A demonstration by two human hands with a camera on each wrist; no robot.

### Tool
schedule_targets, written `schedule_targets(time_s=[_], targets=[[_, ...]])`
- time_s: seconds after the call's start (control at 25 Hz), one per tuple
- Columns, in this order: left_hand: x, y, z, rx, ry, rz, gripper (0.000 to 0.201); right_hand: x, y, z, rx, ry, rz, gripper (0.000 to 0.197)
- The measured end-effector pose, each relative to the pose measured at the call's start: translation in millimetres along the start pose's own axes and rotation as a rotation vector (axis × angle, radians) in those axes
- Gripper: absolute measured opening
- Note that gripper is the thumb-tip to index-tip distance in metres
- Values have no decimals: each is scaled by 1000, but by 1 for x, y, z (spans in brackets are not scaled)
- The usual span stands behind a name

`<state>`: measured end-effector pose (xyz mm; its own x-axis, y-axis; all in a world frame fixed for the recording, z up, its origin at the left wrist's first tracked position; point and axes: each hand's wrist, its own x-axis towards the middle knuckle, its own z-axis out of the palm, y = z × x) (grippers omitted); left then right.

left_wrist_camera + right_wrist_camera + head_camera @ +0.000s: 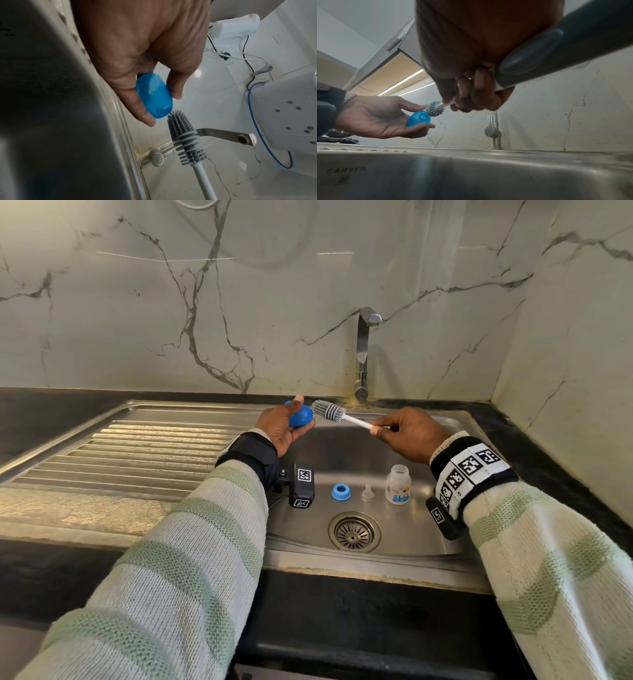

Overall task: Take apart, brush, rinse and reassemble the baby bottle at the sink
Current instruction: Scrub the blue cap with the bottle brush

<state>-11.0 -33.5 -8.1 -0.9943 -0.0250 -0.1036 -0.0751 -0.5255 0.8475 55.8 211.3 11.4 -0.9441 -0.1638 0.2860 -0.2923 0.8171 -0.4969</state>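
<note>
Over at the left lies the ribbed draining board [137, 446] of the steel sink [342, 453], with nothing on it that I can see. Next comes the left hand [279, 428], held above the basin's back edge, thumb and fingers curled round the blue cap [301, 416]. Its closed top points toward the brush [329, 410], whose grey bristled head sits right against it. The right hand [407, 436] pinches the white stem between thumb and fingers, the thicker dark handle running back under the palm in the right wrist view.

Down on the basin floor stand the blue ring [341, 491], the clear teat [367, 493] and the open bottle [398, 484], in a row above the drain [354, 531]. The tap [363, 354] shows no running water.

So the taking apart looks finished, and the brushing seems under way with the cap. How many pieces have already been scrubbed I cannot tell; rinsing and putting it all back together appear still to come.
</note>
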Motion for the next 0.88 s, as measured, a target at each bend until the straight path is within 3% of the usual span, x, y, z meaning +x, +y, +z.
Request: schedule_targets(time_s=[0.32,0.44,0.6,0.68,0.8,0.88], targets=[[2,-1,-1,-10,4,-7,24,1,-2,1,14,-33,-6,27],[2,-2,-3,11,27,2,36,0,0,-2,-49,-88,-18,27],[8,-5,-5,54,36,25,38,2,2,-9,-133,48,6,29],[12,-13,-9,278,97,50,42,2,1,-8,-135,57,2,29],[26,-27,-19,964,174,132,61,2,2,-1,-102,35,18,27],[31,-38,-17,1320,123,140,68,3,6,1,-83,18,22,27]])
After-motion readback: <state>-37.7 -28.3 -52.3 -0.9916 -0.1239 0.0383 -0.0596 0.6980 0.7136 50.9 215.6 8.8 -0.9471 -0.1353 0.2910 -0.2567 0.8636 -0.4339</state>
